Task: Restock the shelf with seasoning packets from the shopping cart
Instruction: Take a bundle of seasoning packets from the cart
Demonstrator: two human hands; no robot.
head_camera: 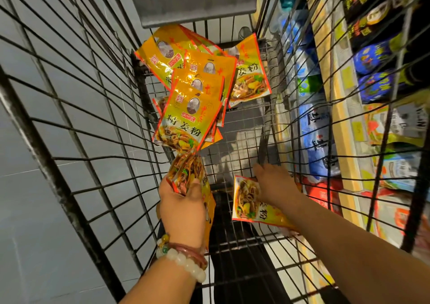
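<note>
- Both forearms reach down into the wire cart [97, 145]; the left hand [182, 207] is closed round a bunch of yellow packets [188, 175], long axis running away from the wrist.
- Right hand [273, 182] lies over a loose packet [250, 201] on the cart floor; fingers look curled onto its far edge, though whether they grip is unclear.
- More packets [200, 89] are heaped further forward, nearer the left hand.
- Shelf [325, 75] stands to the right.
</note>
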